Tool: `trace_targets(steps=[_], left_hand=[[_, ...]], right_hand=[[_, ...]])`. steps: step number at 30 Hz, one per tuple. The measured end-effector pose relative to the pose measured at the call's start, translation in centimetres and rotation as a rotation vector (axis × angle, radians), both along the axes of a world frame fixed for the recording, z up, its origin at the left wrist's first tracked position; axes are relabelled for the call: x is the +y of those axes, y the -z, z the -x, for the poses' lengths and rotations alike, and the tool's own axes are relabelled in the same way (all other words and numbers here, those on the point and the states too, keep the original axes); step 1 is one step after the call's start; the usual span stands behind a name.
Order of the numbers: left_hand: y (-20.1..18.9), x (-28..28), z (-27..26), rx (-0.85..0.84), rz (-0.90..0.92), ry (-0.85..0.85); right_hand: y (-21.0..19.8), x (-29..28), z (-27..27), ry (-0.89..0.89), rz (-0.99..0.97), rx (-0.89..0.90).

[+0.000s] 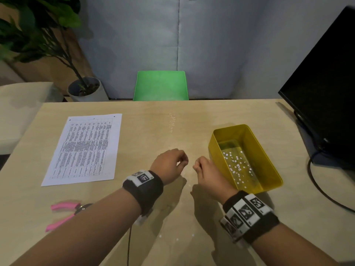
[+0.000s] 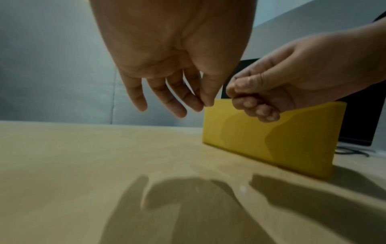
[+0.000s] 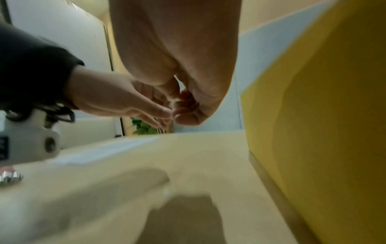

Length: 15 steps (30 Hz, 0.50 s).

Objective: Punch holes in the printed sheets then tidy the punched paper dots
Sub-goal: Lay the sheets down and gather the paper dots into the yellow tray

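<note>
Hovering above the desk (image 1: 153, 127), the left hand (image 1: 169, 162) pinches thumb to forefinger; whether a dot sits between them cannot be told. The right hand (image 1: 206, 172) is clenched, empty as far as shows. Only the head view shows paper dots (image 1: 237, 166) inside the yellow tray (image 1: 269, 169), the printed sheet (image 1: 86, 148) and pink punch (image 1: 65, 214); the left wrist view catches one dot (image 2: 243, 189) on the desk.

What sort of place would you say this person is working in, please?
Most likely an office or study desk. A black monitor stands at the right of the light wooden table, a printed sheet of paper lies on it, and a green chair back faces a grey partition.
</note>
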State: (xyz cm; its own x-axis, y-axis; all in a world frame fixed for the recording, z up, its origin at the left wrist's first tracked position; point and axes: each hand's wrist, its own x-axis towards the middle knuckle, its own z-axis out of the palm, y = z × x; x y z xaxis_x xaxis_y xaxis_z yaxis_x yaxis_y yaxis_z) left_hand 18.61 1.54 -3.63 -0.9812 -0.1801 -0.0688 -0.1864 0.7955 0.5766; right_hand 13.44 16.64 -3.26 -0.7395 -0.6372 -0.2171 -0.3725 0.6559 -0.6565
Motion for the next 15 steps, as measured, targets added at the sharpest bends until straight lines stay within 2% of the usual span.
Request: trace_targets(steps=[4, 7, 11, 15], left_hand=[[-3.1, 1.9, 3.1, 0.106, -0.126, -0.007], [-4.5, 3.5, 5.0, 0.123, -0.16, 0.016], [-4.8, 5.9, 7.4, 0.066, -0.115, 0.108], [-4.1, 7.5, 9.1, 0.021, -0.065, 0.173]], right_hand=[[-3.8, 1.0, 2.1, 0.107, 0.076, 0.033], [-5.2, 2.9, 4.2, 0.216, 0.041, 0.073], [-5.6, 6.3, 6.3, 0.281, -0.026, 0.102], [-4.3, 8.2, 7.1, 0.326, -0.094, 0.04]])
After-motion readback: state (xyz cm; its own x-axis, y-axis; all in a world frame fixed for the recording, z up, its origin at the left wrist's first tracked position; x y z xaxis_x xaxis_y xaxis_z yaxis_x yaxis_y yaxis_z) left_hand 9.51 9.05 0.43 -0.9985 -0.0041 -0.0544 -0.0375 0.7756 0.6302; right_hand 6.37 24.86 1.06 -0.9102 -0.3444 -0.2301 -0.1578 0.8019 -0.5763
